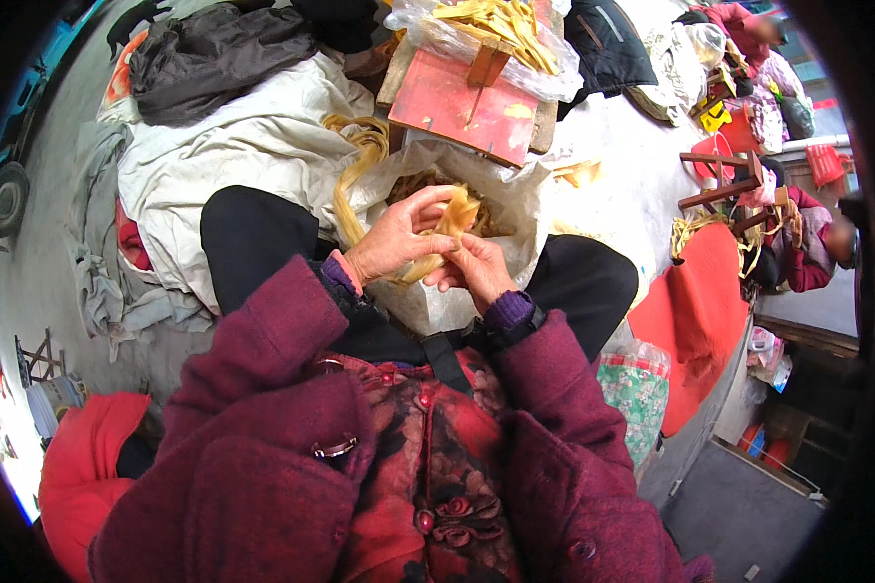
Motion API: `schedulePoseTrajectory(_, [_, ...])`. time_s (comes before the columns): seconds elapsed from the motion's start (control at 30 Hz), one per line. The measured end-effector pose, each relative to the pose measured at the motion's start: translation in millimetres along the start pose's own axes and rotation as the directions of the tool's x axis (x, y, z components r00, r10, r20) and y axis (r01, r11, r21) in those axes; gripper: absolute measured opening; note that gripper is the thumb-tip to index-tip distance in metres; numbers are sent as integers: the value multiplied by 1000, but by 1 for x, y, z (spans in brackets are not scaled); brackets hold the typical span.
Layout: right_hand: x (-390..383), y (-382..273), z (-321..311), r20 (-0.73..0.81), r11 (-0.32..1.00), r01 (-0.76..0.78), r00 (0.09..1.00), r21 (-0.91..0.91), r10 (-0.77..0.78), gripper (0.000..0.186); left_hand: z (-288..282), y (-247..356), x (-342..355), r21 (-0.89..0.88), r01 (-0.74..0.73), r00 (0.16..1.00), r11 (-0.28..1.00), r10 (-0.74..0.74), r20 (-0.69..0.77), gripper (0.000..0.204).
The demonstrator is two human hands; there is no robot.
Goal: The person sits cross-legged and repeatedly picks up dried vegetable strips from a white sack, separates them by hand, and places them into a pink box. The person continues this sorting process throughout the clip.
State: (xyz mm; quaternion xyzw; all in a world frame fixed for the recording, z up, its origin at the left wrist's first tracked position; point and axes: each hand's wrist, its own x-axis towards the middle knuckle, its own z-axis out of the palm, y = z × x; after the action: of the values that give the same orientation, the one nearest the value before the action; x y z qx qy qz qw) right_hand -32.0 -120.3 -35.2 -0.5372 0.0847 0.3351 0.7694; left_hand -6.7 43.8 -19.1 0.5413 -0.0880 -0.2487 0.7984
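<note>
Between my knees, a pale yellow strip (457, 212) is held up in both hands; its material I cannot tell for sure. My left hand (403, 231) is closed round it from the left, thumb near the middle. From the right, my right hand (476, 266) pinches its lower part, the fingertips close to the left hand's. Beneath them an open white plastic sack (442, 309) holds brownish scraps (496, 222), partly hidden by the hands. A long yellow bundle (344, 199) hangs at the sack's left side.
Beyond the sack stands a red board (457, 107) with an upright wooden block (489, 63). Behind it, a clear plastic bag (559, 78) holds several yellow strips. White cloth (243, 146) spreads at left. Two people sit at far right, near a wooden stool (724, 185) and red cloth (700, 321).
</note>
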Motion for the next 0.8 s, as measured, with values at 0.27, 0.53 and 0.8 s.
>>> schedulePoseTrajectory(0.27, [-4,0,0,133,903,44,991,-427,14,23,-8,-11,3,170,10,993,985,10,-114,22])
schedulePoseTrajectory(0.53, [-26,-92,-21,-63,594,382,803,-708,-592,28,15,-8,11,651,-201,970,732,243,26,11])
schedulePoseTrajectory(0.8, [-21,-53,-15,-236,469,-112,948,-876,-214,32,30,-14,3,878,-353,926,325,257,277,14])
